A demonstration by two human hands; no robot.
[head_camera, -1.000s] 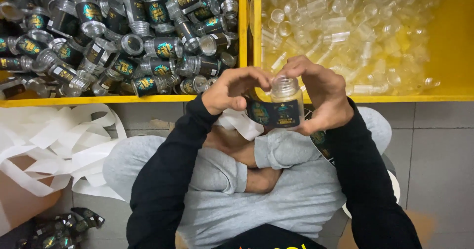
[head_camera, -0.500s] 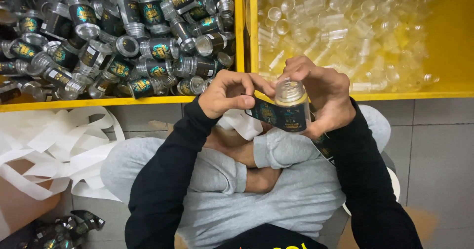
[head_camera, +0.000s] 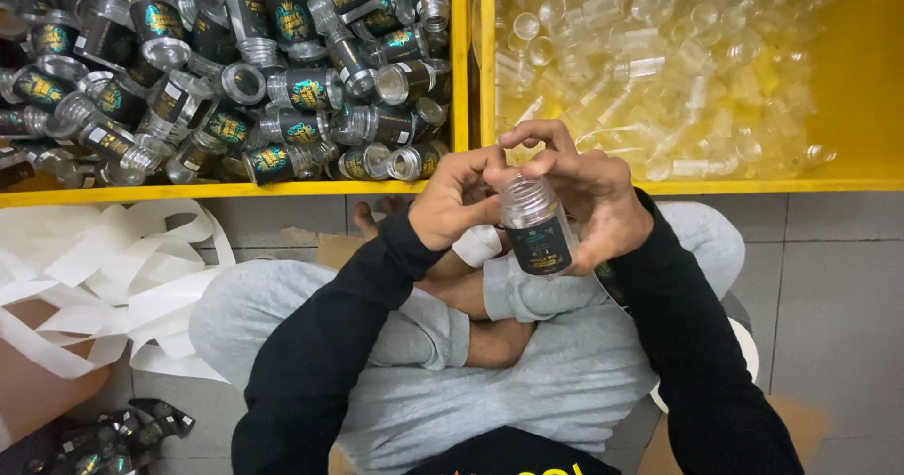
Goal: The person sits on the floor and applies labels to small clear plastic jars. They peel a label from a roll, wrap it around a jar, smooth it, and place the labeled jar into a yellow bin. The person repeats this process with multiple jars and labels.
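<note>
Nearest to me on the head view is the lap: grey sweatpants (head_camera: 565, 409), soft and wrinkly, legs crossed, black long sleeves running up from both bottom corners.

Just above the knees, both hands meet around one small clear plastic bottle (head_camera: 537, 225). It's a stubby cylinder with a ribbed screw neck, open at the top, and a dark wrap label with small gold print around its lower half. It sits tilted a bit, neck pointing up and left. The right hand (head_camera: 593, 197) is curled round it from the right side, palm against the label and fingers arched over the neck, so it's got a firm hold. The left hand (head_camera: 457, 197) is closed in from the left, its fingertips pinched right at the bottle's neck, touching the right hand's fingers. I can't tell if anything small sits between those fingertips.

Left of the legs, on the grey tiled floor (head_camera: 829, 277), there's a loose heap of white paper strips (head_camera: 104, 277), flat and curly.

Further out, two yellow plastic bins sit side by side. The left bin (head_camera: 282, 191) is packed with the same bottles already labelled dark, lying every which way. The right bin (head_camera: 753, 186) holds bare transparent ones, glossy and washed out.
</note>
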